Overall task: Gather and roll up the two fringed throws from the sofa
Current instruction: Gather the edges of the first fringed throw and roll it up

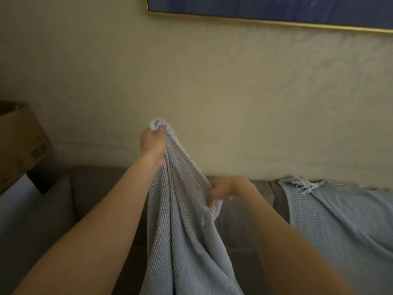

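Note:
A pale blue waffle-weave throw point(182, 226) hangs in folds between my arms above the grey sofa point(89, 188). My left hand point(153, 141) is raised and clenched around the throw's top edge. Lower and to the right, my right hand point(221, 192) grips another part of the same throw's edge. A second pale blue throw point(340, 220) lies spread over the sofa's back and seat at the right, with a tuft of white fringe point(306, 187) at its top corner.
A cardboard box point(19, 143) stands at the left, beside the sofa's arm. The cream wall point(212, 92) rises behind the sofa, with a gold-framed blue picture point(276, 9) hung at the upper right.

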The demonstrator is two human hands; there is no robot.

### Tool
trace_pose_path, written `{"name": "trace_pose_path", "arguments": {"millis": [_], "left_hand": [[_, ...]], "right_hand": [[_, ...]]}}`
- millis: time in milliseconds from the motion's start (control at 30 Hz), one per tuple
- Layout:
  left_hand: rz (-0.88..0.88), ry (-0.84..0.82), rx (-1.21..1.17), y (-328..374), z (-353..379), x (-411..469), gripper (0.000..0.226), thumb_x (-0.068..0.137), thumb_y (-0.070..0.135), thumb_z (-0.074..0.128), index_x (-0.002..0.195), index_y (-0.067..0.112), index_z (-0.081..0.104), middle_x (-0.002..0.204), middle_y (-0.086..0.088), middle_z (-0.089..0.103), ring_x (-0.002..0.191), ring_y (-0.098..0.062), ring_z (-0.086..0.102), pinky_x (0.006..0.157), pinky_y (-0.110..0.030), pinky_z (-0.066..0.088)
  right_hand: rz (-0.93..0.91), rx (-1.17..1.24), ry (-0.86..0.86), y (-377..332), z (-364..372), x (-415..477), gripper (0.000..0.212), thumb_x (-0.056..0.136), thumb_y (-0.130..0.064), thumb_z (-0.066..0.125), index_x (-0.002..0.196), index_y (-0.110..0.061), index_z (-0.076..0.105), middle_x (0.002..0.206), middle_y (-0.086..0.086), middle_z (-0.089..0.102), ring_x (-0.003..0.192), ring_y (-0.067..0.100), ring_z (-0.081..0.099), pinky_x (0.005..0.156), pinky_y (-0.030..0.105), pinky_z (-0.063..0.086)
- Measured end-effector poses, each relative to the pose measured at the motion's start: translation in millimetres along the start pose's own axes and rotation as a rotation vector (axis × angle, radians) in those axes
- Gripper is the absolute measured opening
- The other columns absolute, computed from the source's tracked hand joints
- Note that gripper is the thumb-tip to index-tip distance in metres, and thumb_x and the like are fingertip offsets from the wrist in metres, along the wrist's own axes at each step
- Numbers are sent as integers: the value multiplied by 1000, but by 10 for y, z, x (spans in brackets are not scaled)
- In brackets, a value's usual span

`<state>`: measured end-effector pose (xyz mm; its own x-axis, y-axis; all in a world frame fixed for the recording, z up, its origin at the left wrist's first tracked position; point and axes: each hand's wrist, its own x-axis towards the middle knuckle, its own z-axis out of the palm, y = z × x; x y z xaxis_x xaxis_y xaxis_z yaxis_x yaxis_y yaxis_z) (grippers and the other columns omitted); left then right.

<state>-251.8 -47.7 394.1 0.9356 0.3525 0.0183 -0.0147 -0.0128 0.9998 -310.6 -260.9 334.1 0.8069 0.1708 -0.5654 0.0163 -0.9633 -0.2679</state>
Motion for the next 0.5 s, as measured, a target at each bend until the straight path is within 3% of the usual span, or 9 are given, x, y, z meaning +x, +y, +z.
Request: {"name": "trace_pose_path", "arguments": {"millis": [67,167,233,300,367,400,500], "left_hand": [[-24,57,-25,4,-95,78,28,109,29,58,122,7,69,116,-9,71,109,-26,69,96,-38,56],[-6,161,-33,-78,-182,104,35,109,33,57,126,4,67,122,-12,72,112,-28,69,99,-39,57],[-35,181,-32,-164,-205,67,38,109,38,57,124,4,64,123,-16,71,108,-28,68,97,-41,56],[-72,83,-26,-257,-212,13,31,107,39,61,115,9,63,116,-14,71,104,-27,69,98,-44,58],[-117,-57,19,-368,-217,-46,23,104,36,65,111,14,67,114,-10,73,105,-27,71,100,-46,59],[-125,-121,74,-435,-211,-83,20,101,34,66,108,15,70,112,-9,75,105,-27,72,100,-49,59],[-115,-280,200,-635,-204,-255,12,94,15,68,105,17,74,108,-10,78,104,-30,74,94,-47,62]], "right_hand": [[80,-90,-121,119,166,62,61,80,-48,78,130,-16,64,112,12,75,84,24,67,73,34,56],[192,-194,-136,248,344,101,61,89,-48,72,137,-13,60,126,11,71,101,29,66,99,43,54],[224,-195,32,248,409,122,48,97,-44,62,133,-12,62,129,10,69,117,31,63,112,48,40],[158,-173,261,234,447,164,38,98,-41,57,129,-20,64,130,6,67,126,30,60,113,51,32],[15,-38,450,203,448,219,28,95,-35,60,117,-24,72,117,6,72,115,31,66,100,43,43],[-58,101,531,175,450,224,22,92,-32,61,105,-20,75,103,8,75,101,31,70,87,39,49],[-225,472,773,48,431,189,24,85,-30,64,76,-9,70,67,10,66,60,15,59,54,36,44]]}}
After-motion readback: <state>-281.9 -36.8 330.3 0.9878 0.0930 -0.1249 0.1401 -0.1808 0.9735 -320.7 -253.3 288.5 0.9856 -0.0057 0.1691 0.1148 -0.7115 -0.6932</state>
